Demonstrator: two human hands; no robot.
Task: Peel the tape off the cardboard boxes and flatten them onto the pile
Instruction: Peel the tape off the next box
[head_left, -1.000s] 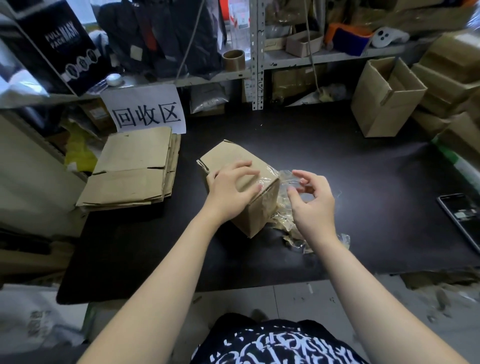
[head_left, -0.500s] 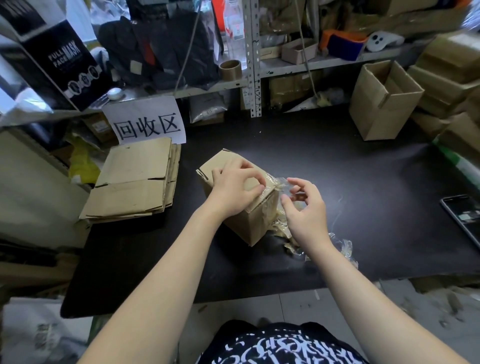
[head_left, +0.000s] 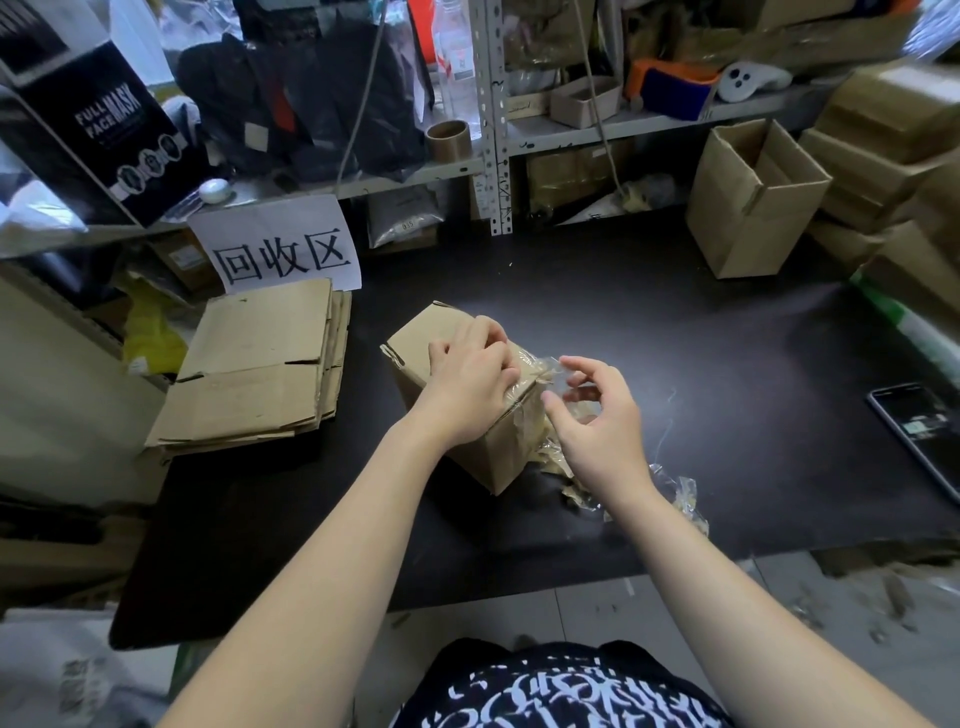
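Movement over the last second was small but telling. The right hand (head_left: 597, 421), which had been held off to the side of the cardboard box (head_left: 483, 452) with a strand drawn out, had come back to the box's top right edge, where a flap of clear tape (head_left: 543, 366) stood lifted. Its fingers (head_left: 587, 366) were loosely spread around that flap; whether they pinched it could not be told. The left hand (head_left: 470, 384) had gone from lying spread on the top to gripping it, curled toward the same edge and pinning the box down. That looked like a re-grip for another pull: the peeling was under way, tape was left on the box, and the box was not yet flattened.

The box sat near the middle of the black counter (head_left: 675, 338). The pile (head_left: 254, 374) of flattened cardboard lay to the left, well apart, below a paper sign (head_left: 280, 249). Crumpled scraps (head_left: 680, 493) of peeled tape lay just right of the box. A phone (head_left: 919, 426) lay at the right edge and an open box (head_left: 753, 197) stood at the back. Cluttered shelves (head_left: 649, 123) rose behind.
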